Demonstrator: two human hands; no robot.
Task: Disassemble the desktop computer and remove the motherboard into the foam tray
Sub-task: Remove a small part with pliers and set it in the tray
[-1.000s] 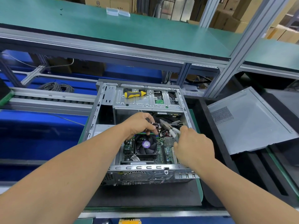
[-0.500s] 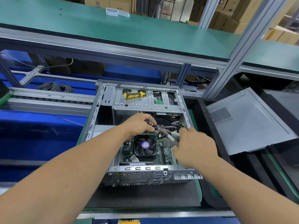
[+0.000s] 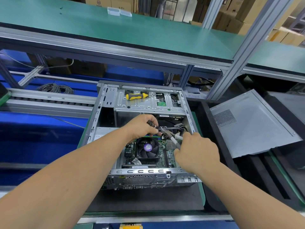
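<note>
The left hand [image 3: 141,127] curls its fingers round a bundle of grey and black cables [image 3: 162,128] above the middle of the open computer case [image 3: 97,116], holding the bundle up off the board. The right hand [image 3: 197,154] grips the white handles of a pair of cutting pliers [image 3: 170,138], whose metal nose points up and left into the same bundle, right beside the left hand's fingertips; whether the blades actually touch a cable or tie cannot be told. Below both hands the green motherboard [image 3: 168,154] lies flat in the near half of the case, still mounted, with its black CPU cooler fan [image 3: 147,148] and purple hub sticker between the two wrists. In the far half of the case sits the silver drive cage [image 3: 148,103], and a yellow-and-black screwdriver [image 3: 137,96] lies across its top, handle to the left. The case rests on a dark mat [image 3: 145,199] at the near edge of the workbench. To the right, the removed grey side panel [image 3: 254,124] leans tilted over a black foam tray [image 3: 257,176], well apart from the motherboard.
</note>
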